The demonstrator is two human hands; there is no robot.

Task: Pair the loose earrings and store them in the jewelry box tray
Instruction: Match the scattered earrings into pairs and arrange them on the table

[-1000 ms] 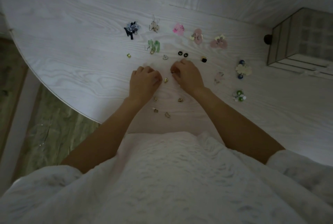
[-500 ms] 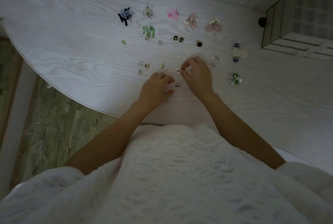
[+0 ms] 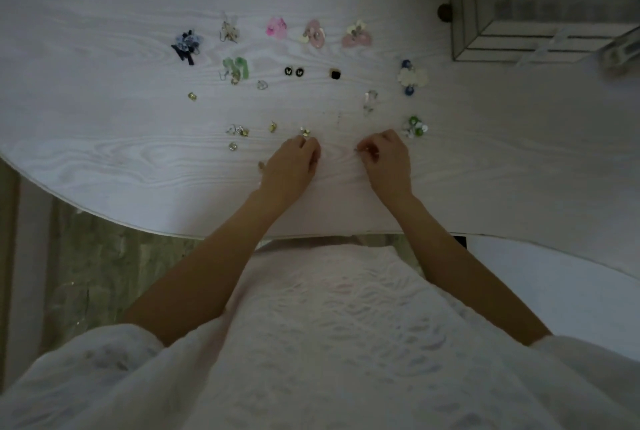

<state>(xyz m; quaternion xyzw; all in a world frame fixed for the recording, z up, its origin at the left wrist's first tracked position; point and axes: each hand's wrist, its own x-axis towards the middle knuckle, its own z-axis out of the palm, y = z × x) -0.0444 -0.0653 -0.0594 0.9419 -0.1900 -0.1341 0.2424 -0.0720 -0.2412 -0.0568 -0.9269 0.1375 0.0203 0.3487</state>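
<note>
Several earrings lie spread over the white table: a pink pair, a green pair, black studs and small gold pieces. My left hand rests on the table with curled fingers, its fingertips at a small gold earring. My right hand pinches a small silver earring between thumb and fingertips, just left of a green-and-white pair. The jewelry box stands at the far right.
The table's curved front edge runs close under my wrists, with floor showing on the left. A blue-and-white flower pair and a clear earring lie beyond my right hand. A dark knob sits beside the box.
My hands have drawn apart: the left went toward the gold earring, the right shifted rightward with the small silver piece in its pinch. The view tilted, bringing the box nearer the corner.
</note>
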